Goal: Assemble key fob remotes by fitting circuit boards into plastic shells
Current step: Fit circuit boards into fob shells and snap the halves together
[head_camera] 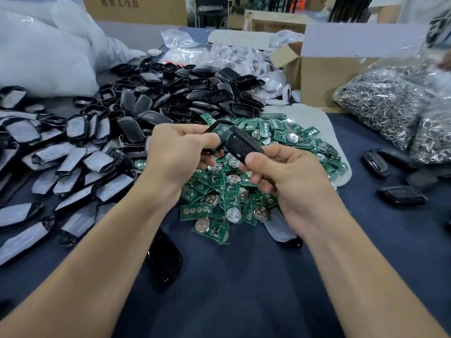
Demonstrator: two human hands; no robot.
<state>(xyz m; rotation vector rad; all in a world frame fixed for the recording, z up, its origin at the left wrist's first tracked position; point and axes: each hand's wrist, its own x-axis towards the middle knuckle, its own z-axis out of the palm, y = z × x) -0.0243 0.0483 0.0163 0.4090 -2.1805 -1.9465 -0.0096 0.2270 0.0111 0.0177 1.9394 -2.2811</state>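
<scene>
My left hand (177,152) grips a black shell frame (213,128) with a green circuit board showing inside it. My right hand (280,172) pinches a black button-side shell half (241,145) between thumb and fingers, tilted against the frame. Both are held above a heap of green circuit boards (231,189) with round coin cells, lying on the dark blue table (244,289).
A pile of empty black shells (175,93) lies behind the boards. Wrapped shell parts (61,162) spread across the left. A bag of metal rings (390,103) and a cardboard box (324,76) stand at right. Loose black shells (400,195) lie at right, another one (166,259) under my left forearm.
</scene>
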